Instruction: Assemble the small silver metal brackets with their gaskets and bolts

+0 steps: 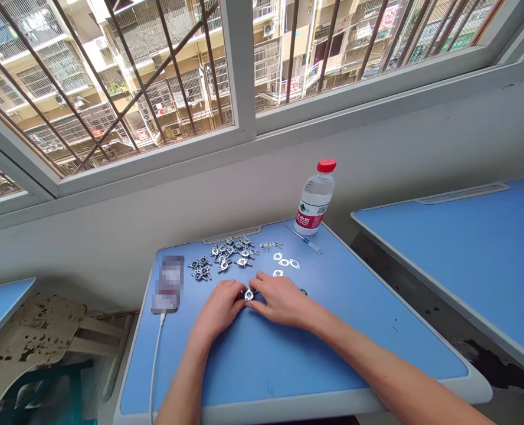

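Observation:
My left hand (220, 308) and my right hand (282, 300) rest together on the blue desk (288, 366), fingertips pinched on a small shiny metal part (248, 294) between them. Just beyond the hands lies a cluster of several similar metal parts (226, 255). To its right lie a few flat metal plates with holes (285, 262) and tiny screws (268, 244). Another small piece peeks out behind my right hand.
A phone (169, 283) with a white cable (156, 360) lies at the desk's left. A water bottle with a red cap (315, 198) stands at the far right corner, a thin screwdriver (304, 239) beside it. Another blue desk (465, 254) stands right; a worn chair (32, 336) left.

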`<action>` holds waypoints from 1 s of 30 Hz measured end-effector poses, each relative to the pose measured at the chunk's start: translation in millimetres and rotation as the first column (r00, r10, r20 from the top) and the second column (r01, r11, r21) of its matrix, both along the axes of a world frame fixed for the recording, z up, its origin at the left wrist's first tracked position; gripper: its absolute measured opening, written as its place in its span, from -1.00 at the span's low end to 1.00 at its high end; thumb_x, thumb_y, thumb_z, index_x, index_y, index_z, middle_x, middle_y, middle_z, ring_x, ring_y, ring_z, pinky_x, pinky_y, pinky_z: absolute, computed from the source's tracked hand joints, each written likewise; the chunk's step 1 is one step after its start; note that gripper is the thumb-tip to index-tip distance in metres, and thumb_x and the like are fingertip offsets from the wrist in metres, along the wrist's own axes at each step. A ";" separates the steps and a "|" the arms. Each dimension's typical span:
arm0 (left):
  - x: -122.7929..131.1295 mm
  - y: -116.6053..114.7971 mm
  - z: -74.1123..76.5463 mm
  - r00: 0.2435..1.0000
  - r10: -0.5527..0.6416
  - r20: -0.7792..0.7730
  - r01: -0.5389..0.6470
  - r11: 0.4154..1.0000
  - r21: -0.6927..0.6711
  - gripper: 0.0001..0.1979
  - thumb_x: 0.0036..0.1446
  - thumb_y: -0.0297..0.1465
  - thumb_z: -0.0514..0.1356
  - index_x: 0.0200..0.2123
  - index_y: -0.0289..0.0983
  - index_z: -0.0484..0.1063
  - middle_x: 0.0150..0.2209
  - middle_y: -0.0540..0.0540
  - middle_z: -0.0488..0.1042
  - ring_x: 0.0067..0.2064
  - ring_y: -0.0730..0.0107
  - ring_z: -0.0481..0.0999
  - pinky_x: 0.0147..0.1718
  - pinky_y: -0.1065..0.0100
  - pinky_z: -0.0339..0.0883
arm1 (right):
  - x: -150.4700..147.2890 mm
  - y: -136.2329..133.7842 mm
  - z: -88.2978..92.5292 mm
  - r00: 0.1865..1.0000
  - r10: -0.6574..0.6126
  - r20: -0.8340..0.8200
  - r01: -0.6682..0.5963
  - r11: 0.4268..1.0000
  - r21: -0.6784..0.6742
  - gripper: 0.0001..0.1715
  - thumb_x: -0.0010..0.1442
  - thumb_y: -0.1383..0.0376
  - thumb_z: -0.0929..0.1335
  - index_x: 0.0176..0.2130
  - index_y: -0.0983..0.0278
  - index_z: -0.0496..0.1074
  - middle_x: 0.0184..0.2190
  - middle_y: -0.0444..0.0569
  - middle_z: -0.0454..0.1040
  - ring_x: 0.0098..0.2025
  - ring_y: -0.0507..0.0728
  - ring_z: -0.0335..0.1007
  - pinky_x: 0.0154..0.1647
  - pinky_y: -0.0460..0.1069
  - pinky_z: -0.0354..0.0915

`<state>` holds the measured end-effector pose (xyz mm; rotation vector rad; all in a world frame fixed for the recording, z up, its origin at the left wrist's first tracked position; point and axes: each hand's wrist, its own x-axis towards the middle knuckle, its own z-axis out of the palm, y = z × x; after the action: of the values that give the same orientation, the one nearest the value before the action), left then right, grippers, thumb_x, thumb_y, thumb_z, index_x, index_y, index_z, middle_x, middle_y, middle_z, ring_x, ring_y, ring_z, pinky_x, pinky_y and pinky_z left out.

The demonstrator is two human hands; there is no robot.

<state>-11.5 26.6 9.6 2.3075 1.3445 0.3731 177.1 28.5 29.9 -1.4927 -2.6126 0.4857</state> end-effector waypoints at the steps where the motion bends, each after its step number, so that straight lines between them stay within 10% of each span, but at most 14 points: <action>1: 0.1 0.3 0.0 1.000 -0.012 0.008 0.012 1.000 0.000 -0.88 0.20 -0.54 0.11 -0.27 -0.22 0.39 -0.26 -0.06 0.50 -0.16 0.23 0.43 -0.11 0.28 0.30 | -0.4 0.2 -0.1 1.000 -0.001 0.000 0.001 1.000 -0.006 -0.72 0.31 0.11 0.32 -0.17 0.27 0.44 -0.20 0.00 0.46 -0.29 0.17 0.43 -0.39 -0.02 0.04; 30: -0.4 1.1 3.0 0.995 -0.099 -0.032 0.100 0.995 0.028 -0.87 0.27 -0.52 0.13 -0.23 -0.18 0.43 -0.28 -0.02 0.49 -0.15 0.27 0.42 -0.04 0.30 0.28 | 9.5 17.7 -8.8 0.981 0.184 -0.054 -0.183 0.983 0.021 -0.72 0.32 0.45 0.23 -0.35 0.26 0.45 -0.30 -0.10 0.48 -0.38 0.04 0.33 -0.39 -0.07 -0.03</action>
<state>-11.9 27.6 12.5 2.4030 1.2400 0.3285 186.6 46.3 21.1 -1.2207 -2.7171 0.5132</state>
